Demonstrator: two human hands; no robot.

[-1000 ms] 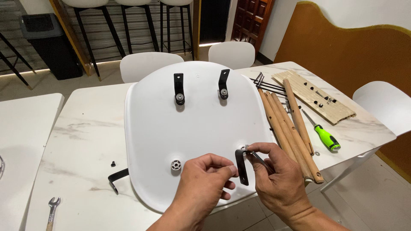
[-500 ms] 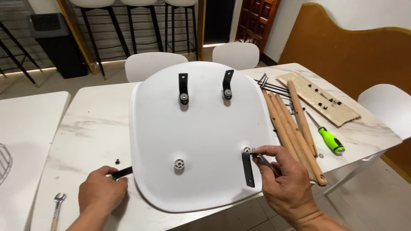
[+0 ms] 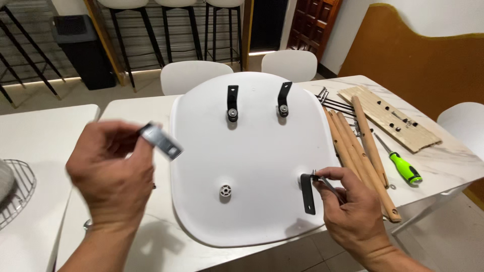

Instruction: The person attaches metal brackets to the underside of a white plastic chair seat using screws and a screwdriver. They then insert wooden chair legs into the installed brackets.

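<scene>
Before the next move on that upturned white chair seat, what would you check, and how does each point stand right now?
1. Left hand grips loose black bracket: ok, though blurred.
2. Right hand steadies near-right bracket on the seat shell: ok.
3. Two far brackets bolted on: ok.
4. Near-left mount bare, ready for a bracket: ok.
5. Near-right bolt tight: cannot tell.
6. Green-handled screwdriver and wooden legs lie beside the seat: ok.

Hands (image 3: 113,171) hold brackets (image 3: 161,141) — over white seat (image 3: 252,166).
</scene>
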